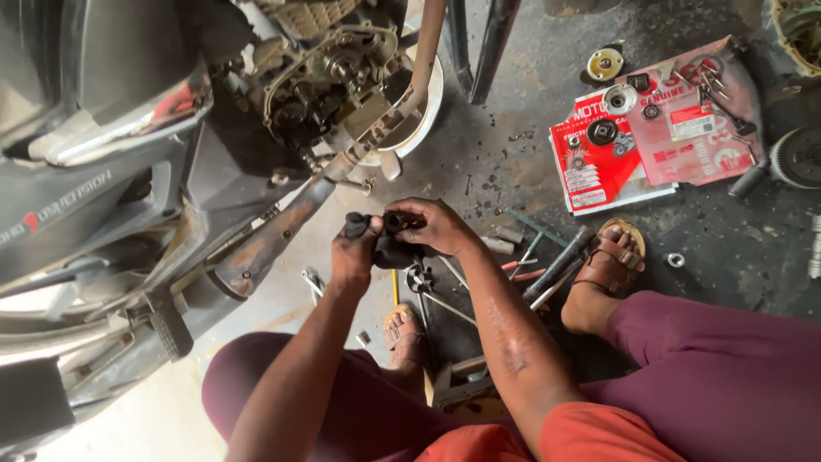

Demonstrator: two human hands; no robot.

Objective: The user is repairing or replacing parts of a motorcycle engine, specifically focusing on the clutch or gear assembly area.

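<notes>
Black cloth [395,253] and the small dark part wrapped in it sit at the centre of the head view, held just above the oily floor [505,162] and near the open engine [329,81] of the motorcycle on the left. Our left hand [355,252] is closed around the cloth's left end; our right hand [432,224] is closed over the top, fingers curled around the dark part. Both hands touch the same bundle. We judge the step in hand to be wiping or gripping this part through the cloth; what the part is cannot be told.

Below the hands lie loose tools [530,261] between our sandalled feet. Far right, red cartons [663,141] carry round parts, well apart from the hands.

The next move calls for a firm two-handed hold while the part is turned or cleaned, and for keeping it over the lap side, since a dropped piece could roll among the tools.
</notes>
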